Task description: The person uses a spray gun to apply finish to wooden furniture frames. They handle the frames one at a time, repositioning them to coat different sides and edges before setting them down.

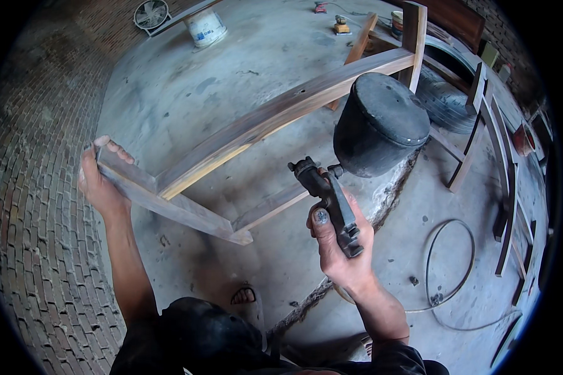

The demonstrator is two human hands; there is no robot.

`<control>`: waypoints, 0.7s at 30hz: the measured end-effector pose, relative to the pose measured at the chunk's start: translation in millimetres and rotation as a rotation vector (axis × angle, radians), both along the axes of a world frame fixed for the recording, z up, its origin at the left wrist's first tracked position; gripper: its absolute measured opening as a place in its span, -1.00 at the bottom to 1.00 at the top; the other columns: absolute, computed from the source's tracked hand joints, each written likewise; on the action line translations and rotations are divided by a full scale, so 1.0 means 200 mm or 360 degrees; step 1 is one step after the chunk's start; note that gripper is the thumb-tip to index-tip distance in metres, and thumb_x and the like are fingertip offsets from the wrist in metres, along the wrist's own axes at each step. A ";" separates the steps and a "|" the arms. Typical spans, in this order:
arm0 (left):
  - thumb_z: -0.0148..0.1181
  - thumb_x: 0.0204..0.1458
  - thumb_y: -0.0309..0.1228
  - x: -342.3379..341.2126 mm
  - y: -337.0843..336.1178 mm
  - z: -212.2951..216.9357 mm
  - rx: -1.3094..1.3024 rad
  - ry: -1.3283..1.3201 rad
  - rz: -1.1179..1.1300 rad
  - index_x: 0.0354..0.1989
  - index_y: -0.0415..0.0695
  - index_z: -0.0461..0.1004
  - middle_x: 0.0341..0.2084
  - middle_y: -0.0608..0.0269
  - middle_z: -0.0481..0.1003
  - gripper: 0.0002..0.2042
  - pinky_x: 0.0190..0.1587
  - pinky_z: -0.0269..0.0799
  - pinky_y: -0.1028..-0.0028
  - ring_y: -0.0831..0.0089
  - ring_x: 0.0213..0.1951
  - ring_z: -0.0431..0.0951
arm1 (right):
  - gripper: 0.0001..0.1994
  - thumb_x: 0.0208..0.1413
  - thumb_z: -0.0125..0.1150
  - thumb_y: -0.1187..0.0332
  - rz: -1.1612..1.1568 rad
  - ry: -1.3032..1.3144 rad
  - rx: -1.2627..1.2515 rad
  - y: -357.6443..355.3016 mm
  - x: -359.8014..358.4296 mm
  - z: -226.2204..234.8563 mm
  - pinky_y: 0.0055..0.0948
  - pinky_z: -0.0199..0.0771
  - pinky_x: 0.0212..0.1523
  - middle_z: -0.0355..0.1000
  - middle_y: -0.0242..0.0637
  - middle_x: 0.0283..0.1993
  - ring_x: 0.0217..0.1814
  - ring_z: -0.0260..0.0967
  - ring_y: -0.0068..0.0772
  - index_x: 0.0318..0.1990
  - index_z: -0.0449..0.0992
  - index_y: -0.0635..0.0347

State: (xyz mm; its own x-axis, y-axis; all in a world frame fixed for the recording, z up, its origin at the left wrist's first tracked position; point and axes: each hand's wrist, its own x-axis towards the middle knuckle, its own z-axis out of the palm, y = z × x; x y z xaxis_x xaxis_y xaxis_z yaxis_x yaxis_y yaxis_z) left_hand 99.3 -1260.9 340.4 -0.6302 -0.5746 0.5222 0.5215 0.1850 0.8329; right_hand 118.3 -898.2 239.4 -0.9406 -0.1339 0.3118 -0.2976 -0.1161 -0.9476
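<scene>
My left hand (pixel 104 181) grips the upper end of a short leg piece on a wooden frame (pixel 275 115), its fingers wrapped over the top. The frame has a long curved rail running up to a thick post at the far right and a thinner bar lower down. In my right hand (pixel 347 250) is a black spray gun (pixel 329 194), its handle in my closed fingers and my thumb along the near side. A large dark cup (pixel 381 125) is attached to the gun and hangs over the frame's right part, hiding some of the rail and bar.
A thin hose (pixel 472 250) loops over the concrete floor at right. More wooden frames (pixel 507 187) and a black tyre (pixel 441 103) stand beyond it. Farther off are a white bucket (pixel 205 28), a fan (pixel 151 14) and a yellow sander (pixel 342 26). A brick wall (pixel 44 206) runs along the left.
</scene>
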 end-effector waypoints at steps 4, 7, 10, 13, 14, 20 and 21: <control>-0.07 0.35 -0.21 -0.01 -0.01 -0.01 0.0007 0.0004 0.0009 -0.08 -0.35 0.48 -0.37 0.07 0.50 -0.63 -0.27 0.49 0.28 0.29 -0.37 0.51 | -0.47 0.25 0.20 0.58 0.0078 0.0020 0.0026 0.00 0.01 0.01 -0.49 0.53 -0.08 0.59 0.00 0.03 -0.16 0.54 -0.48 0.38 0.33 0.36; -0.06 0.35 -0.21 0.01 0.00 0.01 -0.0008 -0.0006 0.0047 -0.08 -0.35 0.48 -0.39 0.07 0.50 -0.63 -0.28 0.49 0.28 0.29 -0.38 0.51 | -0.46 0.26 0.19 0.58 0.0197 -0.0186 0.0061 0.01 0.03 0.07 -0.49 0.55 -0.13 0.60 0.00 0.03 -0.21 0.57 -0.45 0.40 0.32 0.33; -0.06 0.34 -0.22 0.00 0.01 0.00 -0.0011 0.0006 0.0043 -0.09 -0.35 0.48 -0.40 0.08 0.50 -0.63 -0.29 0.49 0.29 0.29 -0.40 0.51 | -0.45 0.26 0.19 0.57 0.0187 -0.0331 -0.0218 -0.01 0.03 0.07 -0.49 0.56 -0.20 0.60 -0.02 -0.01 -0.26 0.58 -0.44 0.41 0.30 0.32; -0.07 0.34 -0.22 0.00 0.03 -0.01 -0.0029 0.0006 0.0059 -0.09 -0.35 0.48 -0.40 0.09 0.50 -0.63 -0.30 0.49 0.29 0.29 -0.40 0.52 | -0.46 0.27 0.19 0.56 0.0228 -0.0029 -0.0014 0.03 0.01 0.03 -0.50 0.54 -0.19 0.59 -0.02 -0.02 -0.27 0.57 -0.46 0.41 0.30 0.33; -0.07 0.34 -0.22 0.00 0.03 0.00 -0.0040 0.0003 0.0063 -0.09 -0.35 0.48 -0.40 0.09 0.50 -0.63 -0.30 0.49 0.29 0.29 -0.40 0.52 | -0.46 0.27 0.19 0.56 0.0212 0.0013 0.0032 0.03 0.01 0.03 -0.51 0.53 -0.20 0.59 -0.05 -0.06 -0.28 0.55 -0.48 0.41 0.30 0.34; -0.09 0.35 -0.23 0.01 0.05 0.01 -0.0020 -0.0012 0.0082 -0.09 -0.35 0.48 -0.42 0.08 0.50 -0.63 -0.29 0.48 0.28 0.29 -0.40 0.52 | -0.46 0.26 0.20 0.58 0.0215 0.0014 0.0071 0.04 0.02 0.07 -0.54 0.47 -0.17 0.59 -0.09 -0.15 -0.29 0.48 -0.57 0.39 0.30 0.36; -0.09 0.35 -0.23 0.01 0.04 0.00 -0.0012 -0.0011 0.0075 -0.09 -0.35 0.48 -0.43 0.08 0.50 -0.63 -0.29 0.48 0.28 0.29 -0.40 0.52 | -0.46 0.26 0.20 0.58 0.0228 -0.0013 0.0085 0.04 0.02 0.08 -0.54 0.47 -0.17 0.59 -0.08 -0.15 -0.28 0.47 -0.57 0.39 0.31 0.36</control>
State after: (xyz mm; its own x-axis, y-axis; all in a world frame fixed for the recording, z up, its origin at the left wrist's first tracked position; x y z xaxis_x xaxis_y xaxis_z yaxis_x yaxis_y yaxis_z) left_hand 102.2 -1252.7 341.4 -0.6062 -0.6000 0.5221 0.5060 0.2155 0.8352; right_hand 123.1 -890.0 255.9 -0.9133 -0.2830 0.2929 -0.2736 -0.1064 -0.9560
